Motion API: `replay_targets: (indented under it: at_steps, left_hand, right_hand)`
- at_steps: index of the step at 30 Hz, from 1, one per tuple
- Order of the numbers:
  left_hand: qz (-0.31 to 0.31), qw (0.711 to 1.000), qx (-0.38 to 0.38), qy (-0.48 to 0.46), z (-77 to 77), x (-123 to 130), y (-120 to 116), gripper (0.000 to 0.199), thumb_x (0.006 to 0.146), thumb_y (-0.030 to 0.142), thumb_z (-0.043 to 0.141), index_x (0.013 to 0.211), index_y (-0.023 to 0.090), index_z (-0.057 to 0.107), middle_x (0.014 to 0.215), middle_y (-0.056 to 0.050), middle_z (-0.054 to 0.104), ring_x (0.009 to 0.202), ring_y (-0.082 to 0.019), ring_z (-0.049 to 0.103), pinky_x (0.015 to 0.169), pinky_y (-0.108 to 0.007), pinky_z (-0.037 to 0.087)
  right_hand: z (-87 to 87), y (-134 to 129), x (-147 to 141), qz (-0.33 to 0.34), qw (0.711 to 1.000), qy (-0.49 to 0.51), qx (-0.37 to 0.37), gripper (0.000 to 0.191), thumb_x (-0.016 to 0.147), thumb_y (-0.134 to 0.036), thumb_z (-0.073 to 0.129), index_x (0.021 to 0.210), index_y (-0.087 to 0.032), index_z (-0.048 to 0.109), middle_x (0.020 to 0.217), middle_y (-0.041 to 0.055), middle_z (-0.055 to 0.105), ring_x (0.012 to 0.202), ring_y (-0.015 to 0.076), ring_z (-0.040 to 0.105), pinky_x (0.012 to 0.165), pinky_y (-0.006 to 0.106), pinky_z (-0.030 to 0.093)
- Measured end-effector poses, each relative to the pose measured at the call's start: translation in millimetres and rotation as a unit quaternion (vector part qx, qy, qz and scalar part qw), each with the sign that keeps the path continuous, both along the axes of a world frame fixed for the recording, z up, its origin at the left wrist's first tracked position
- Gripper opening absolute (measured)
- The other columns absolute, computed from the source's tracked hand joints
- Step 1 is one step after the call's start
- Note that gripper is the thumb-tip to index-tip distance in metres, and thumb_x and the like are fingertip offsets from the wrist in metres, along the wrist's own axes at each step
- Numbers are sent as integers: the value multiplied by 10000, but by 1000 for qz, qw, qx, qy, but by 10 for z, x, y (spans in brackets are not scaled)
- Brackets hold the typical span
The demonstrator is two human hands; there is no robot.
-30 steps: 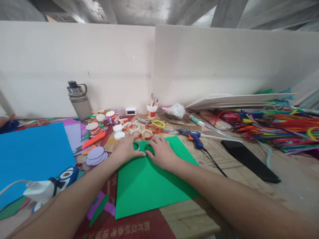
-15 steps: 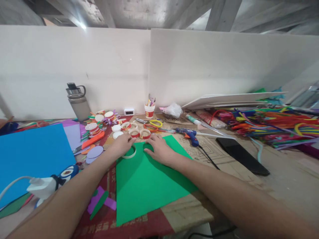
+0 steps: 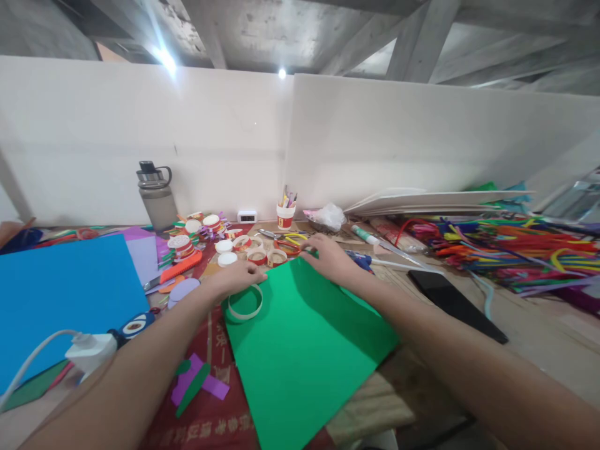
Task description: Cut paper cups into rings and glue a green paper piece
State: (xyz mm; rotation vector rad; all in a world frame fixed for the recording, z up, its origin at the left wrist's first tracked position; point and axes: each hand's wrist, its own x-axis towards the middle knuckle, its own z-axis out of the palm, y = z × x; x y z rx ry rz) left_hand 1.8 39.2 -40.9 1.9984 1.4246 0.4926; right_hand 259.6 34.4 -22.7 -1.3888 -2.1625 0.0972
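Observation:
A green craft sheet (image 3: 304,350) lies at an angle in front of me, its right part slightly raised. My right hand (image 3: 328,256) has its fingers closed on the far corner of the sheet. At the far left edge, my left hand (image 3: 240,277) pinches the sheet, the thumb and fingertips partly hidden. Below that hand a thin white paper ring (image 3: 240,317) rests on the green surface. Just beyond the hands are several red-and-white cut cup rings (image 3: 276,258) and white round lids (image 3: 227,259).
A blue sheet (image 3: 65,294) and a white plug (image 3: 91,354) are at left. A grey bottle (image 3: 158,203) stands behind. Scissors (image 3: 295,239), a glue gun (image 3: 362,260), a black phone (image 3: 457,304) and colourful pipe cleaners (image 3: 515,250) lie to the right.
The green sheet has turned counterclockwise, its near corner swinging right. My right hand has moved up and right to its far corner. The left hand stays by the white ring.

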Motion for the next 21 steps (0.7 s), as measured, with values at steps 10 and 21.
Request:
replay_targets:
  at_steps: [10,21]
  left_hand:
    - [-42,995,14,86,-80,26,7,275,717,436,589,611,184,616,573,9,571,578,-153,516,537,-255,311]
    - [-2,988,-7,153,53,138,-175,218,728,372,615,743,169,692,681,-32,642,629,-169,557,553,-265,367]
  right_hand:
    - [122,296,-581,24,992,-96,-78,279,874,-277,572,1112,-183,685,1073,89,705,932,204,647,792,278,467]
    - [49,338,-1063,12,971,-218,-98,249,859,-161,526,998,-181,731,1020,106,724,934,222,655,765,286,470]
